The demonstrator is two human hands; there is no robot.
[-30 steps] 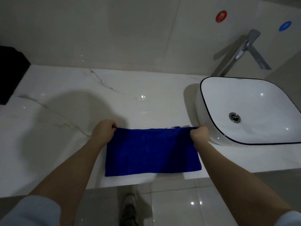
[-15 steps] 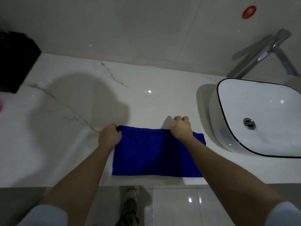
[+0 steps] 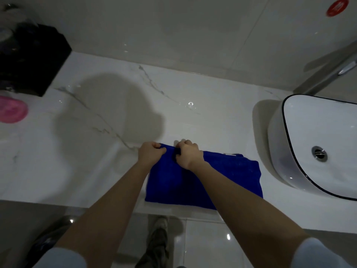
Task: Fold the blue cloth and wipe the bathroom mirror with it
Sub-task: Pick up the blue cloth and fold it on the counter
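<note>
On the counter (image 3: 58,161), our fingers curl tight on the far edge of the cloth (image 3: 231,178). Our left hand (image 3: 150,153) pinches the left corner, and our right hand (image 3: 188,154) grips a bunch just beside it. The fingertips tuck out of sight. The cloth is deep blue, soft and fuzzy. It lies flat near the front edge, partly under our right arm. The counter is shiny white stone with grey veins. A smooth white sink (image 3: 309,132) with a thin dark rim is cut off at the right. A black box (image 3: 32,59) and a round pink thing (image 3: 11,109) look blurry.
</note>
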